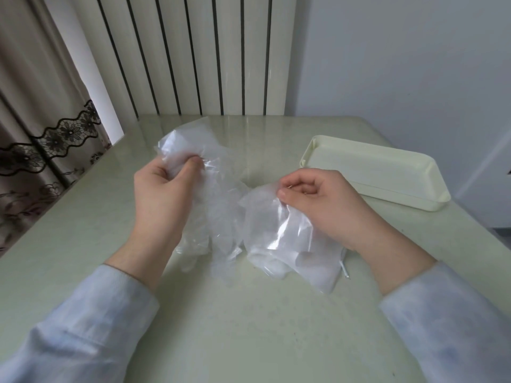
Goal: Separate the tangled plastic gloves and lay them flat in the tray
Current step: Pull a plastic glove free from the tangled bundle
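Note:
A tangle of clear plastic gloves (221, 217) hangs between my two hands above the pale table. My left hand (163, 194) pinches the upper left part of the crumpled film between thumb and fingers. My right hand (326, 200) pinches another glove's edge (279, 233) between thumb and curled fingers; that film drapes down to the tabletop. The two held parts still join in the middle. The cream tray (401, 200) lies at the right, beyond my right hand, with nothing visible in it.
The glossy table (249, 327) runs to a white radiator (193, 56) at the back and a curtain (33, 134) at the left. A small metal object (345, 270) pokes out from under the film by my right wrist.

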Demonstrator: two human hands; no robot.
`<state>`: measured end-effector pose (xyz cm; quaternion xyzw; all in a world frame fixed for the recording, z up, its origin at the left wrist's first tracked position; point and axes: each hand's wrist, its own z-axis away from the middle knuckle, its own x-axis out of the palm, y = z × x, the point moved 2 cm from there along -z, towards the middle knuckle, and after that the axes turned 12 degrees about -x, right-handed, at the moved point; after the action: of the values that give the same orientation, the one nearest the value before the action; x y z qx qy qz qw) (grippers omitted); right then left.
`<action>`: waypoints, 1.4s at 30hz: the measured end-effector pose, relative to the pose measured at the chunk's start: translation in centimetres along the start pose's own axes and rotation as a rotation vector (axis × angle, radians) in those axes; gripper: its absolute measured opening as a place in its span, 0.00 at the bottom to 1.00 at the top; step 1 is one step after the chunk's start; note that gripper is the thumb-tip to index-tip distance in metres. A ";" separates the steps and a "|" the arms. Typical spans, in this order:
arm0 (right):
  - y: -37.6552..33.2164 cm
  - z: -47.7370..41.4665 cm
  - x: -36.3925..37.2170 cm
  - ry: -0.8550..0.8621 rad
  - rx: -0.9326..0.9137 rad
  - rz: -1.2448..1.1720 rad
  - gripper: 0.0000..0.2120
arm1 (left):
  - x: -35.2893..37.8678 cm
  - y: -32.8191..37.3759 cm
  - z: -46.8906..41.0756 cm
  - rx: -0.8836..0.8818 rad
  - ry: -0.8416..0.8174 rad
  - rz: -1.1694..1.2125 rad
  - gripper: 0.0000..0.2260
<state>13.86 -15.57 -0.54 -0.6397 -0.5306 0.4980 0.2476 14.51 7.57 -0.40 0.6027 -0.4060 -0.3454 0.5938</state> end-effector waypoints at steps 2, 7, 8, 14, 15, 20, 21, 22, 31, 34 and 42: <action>-0.2 0.1 -0.2 0.038 0.130 -0.238 0.07 | 0.1 0.0 0.1 0.004 -0.004 -0.008 0.07; 0.8 0.0 -0.7 -0.042 0.440 -0.605 0.11 | 0.2 0.0 0.4 0.007 -0.024 -0.029 0.09; 1.1 0.0 -0.5 -0.055 0.474 -0.581 0.13 | 0.2 0.0 0.4 0.003 -0.025 -0.030 0.09; 0.9 0.2 0.3 0.028 0.525 -0.487 0.06 | 0.2 -0.3 0.1 -0.020 -0.021 -0.037 0.05; 0.7 0.2 0.1 0.032 0.482 -0.484 0.09 | 0.2 -0.4 0.1 -0.023 -0.020 -0.036 0.04; 0.7 0.8 -0.2 -0.338 0.085 0.117 0.37 | 0.2 -0.5 0.0 -0.024 -0.027 -0.032 0.04; 0.8 0.9 0.0 -0.396 0.021 0.255 0.37 | 0.2 -0.5 0.0 -0.024 -0.030 -0.030 0.04; 1.2 0.9 0.3 -0.406 -0.033 0.363 0.35 | 0.2 -0.5 0.0 -0.023 -0.029 -0.031 0.04; 0.5 0.4 -0.1 -0.276 -0.026 0.186 0.24 | 0.2 -0.6 -0.2 -0.003 -0.043 -0.046 0.05; 0.4 0.6 -0.4 -0.256 0.008 0.124 0.31 | 0.2 -0.7 -0.2 -0.006 -0.047 -0.044 0.05; 1.1 0.3 -0.3 -0.096 -0.085 0.295 0.12 | 0.2 -0.7 -0.3 -0.005 -0.033 -0.060 0.05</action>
<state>14.12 -16.23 -1.49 -0.6961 -0.4628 0.5359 0.1187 14.91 7.46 -1.07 0.6072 -0.3966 -0.3742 0.5779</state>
